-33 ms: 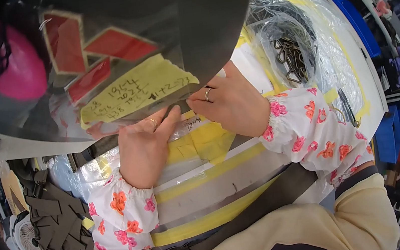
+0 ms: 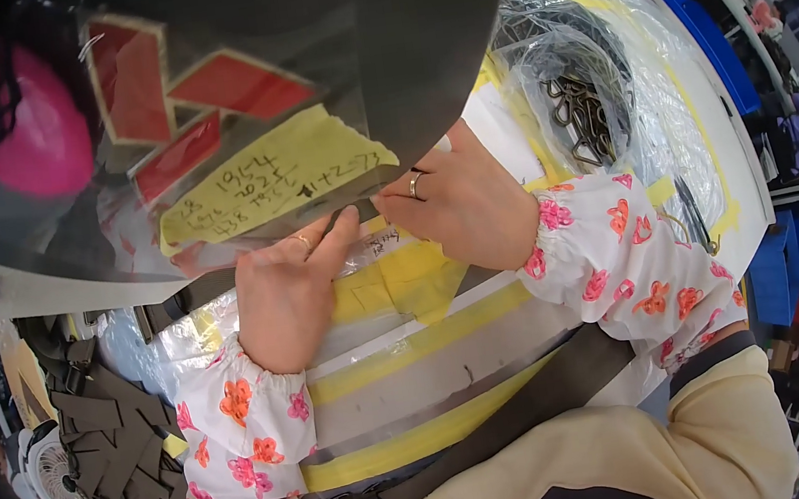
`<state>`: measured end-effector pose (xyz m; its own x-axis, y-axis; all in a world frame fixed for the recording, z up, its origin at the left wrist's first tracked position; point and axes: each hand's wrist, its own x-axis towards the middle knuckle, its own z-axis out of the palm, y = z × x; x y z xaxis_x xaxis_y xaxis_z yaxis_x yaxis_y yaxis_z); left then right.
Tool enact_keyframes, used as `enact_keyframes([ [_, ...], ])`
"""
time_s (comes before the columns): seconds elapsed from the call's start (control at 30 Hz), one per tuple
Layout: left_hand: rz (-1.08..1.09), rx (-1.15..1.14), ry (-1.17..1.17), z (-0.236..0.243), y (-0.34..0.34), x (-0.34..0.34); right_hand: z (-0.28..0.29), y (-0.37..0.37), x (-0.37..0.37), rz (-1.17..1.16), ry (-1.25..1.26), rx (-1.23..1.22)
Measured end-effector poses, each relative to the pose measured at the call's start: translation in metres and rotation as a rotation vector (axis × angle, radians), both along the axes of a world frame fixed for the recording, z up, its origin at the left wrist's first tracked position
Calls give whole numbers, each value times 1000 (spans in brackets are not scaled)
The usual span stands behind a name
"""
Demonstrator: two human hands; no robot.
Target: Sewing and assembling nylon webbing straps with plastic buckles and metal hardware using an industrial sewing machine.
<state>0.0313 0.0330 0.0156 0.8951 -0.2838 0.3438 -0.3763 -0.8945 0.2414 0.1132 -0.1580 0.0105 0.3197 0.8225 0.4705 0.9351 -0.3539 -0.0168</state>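
Both my hands meet below the lower edge of a large dark machine body (image 2: pixel 432 33), which hides some fingertips. A dark webbing strap (image 2: pixel 194 297) runs in from the left toward them. My left hand (image 2: pixel 289 294) is closed on the strap, thumb stretched toward the right hand. Fingers bent, my right hand (image 2: pixel 459 201) pinches at the same strap close to the left thumb. Beneath them lies the work surface (image 2: pixel 438 386), covered with clear film and yellow tape. Another dark strap (image 2: pixel 514 426) crosses in front of my body.
A clear plastic bag of dark metal hooks (image 2: pixel 583 109) stands at the far right. Scissors (image 2: pixel 695 210) lie beside my right sleeve. Piled dark straps (image 2: pixel 112 439) hang at the left, near a small white fan (image 2: pixel 54 477). Blue bins (image 2: pixel 712 57) stand beyond the right edge.
My left hand and thumb have shifted very slightly to the left. The right hand stays in nearly the same place.
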Motion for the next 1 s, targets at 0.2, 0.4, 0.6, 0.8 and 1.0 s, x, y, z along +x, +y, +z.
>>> enact_keyframes([
  [0.2,70,-110,97,-10,7,5,9,0,7,-2,148,-157],
  [0.4,133,8,-34,-42,22,14,16,6,13,-44,247,-243],
  [0.6,159,56,-44,-45,16,17,6,6,15,-53,263,-65],
  [0.8,149,96,67,-29,13,12,-3,2,16,-26,279,-19],
  [1.0,107,-12,27,-27,12,9,8,3,8,-20,338,-50],
])
